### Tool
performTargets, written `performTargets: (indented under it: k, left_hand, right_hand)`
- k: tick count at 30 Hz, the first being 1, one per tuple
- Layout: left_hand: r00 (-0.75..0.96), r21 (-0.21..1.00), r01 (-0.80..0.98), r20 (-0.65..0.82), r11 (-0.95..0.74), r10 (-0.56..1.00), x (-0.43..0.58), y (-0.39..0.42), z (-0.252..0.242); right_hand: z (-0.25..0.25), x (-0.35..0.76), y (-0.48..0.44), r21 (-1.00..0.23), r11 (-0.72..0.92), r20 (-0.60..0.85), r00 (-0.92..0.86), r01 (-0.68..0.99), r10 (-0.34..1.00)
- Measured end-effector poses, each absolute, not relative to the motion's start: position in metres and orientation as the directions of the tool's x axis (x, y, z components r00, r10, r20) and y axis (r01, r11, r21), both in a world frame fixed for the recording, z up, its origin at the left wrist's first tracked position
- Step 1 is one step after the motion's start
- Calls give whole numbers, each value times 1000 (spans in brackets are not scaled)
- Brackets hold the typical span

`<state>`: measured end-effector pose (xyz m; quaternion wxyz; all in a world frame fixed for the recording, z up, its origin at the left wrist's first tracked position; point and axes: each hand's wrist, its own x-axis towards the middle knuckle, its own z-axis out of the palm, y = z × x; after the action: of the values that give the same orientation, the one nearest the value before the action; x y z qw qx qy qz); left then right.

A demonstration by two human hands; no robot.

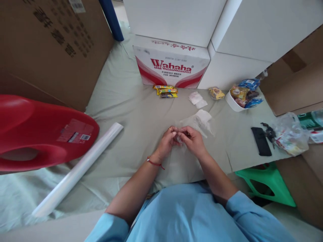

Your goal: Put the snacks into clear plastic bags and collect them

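Observation:
My left hand (167,141) and my right hand (193,140) meet over the middle of the cloth-covered table (126,111), fingers pinched together on a small clear plastic bag (179,138). A red string circles my left wrist and a ring shows on one left finger. Just beyond my right hand lie more clear plastic bags (199,121). What is inside the pinched bag, if anything, I cannot make out.
A roll of clear film (78,169) lies at the left beside a red plastic stool (37,131). A Wahaha box (171,62) stands at the back, yellow snack packs (166,91) before it. A white bowl of snacks (241,95), black phone (261,141), filled bag (290,134) and green stool (267,183) are right.

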<state>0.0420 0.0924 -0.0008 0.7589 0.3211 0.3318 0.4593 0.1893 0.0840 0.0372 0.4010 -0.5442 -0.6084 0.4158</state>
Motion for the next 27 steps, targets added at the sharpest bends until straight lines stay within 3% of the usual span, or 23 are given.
performTargets:
  k: [4,9,11,13,16,17,19,23,25,27]
  left_hand:
    - [146,844,-447,-258,296,955,48,96,-5]
    - [-11,832,-511,-259,217,966,44,101,-6]
    - [-53,817,-540,-272,201,961,41,101,-3]
    - [-84,800,-566,-298,201,951,38,96,-1]
    - [-86,816,-525,-334,242,939,31,79,-1]
    - [-82,843,-471,-335,260,938,28,71,-3]
    - [-76,908,-304,-326,289,942,19,54,-6]
    - [-137,953,216,-185,212,973,-2,23,-3]
    - [-132,851,524,45,31,990,-9,15,7]
    - [4,665,724,260,-182,966,-14,14,25]
  right_hand:
    - [35,199,64,-884,167,123,-128,437,984]
    - [29,231,20,-935,-31,83,303,353,949]
    - [28,247,-4,-934,-117,14,360,339,933]
    - [32,266,-27,-900,-194,-103,242,389,965]
    - [49,300,-50,-819,-240,-354,-129,521,926]
    - [56,313,-53,-797,-249,-419,-207,549,884]
    - [67,336,-48,-766,-302,-484,-199,568,852]
    - [64,350,-8,-745,-380,-385,111,548,916]
    - [51,337,20,-768,-347,-306,167,539,937]
    - [37,316,48,-815,-280,-230,159,508,960]
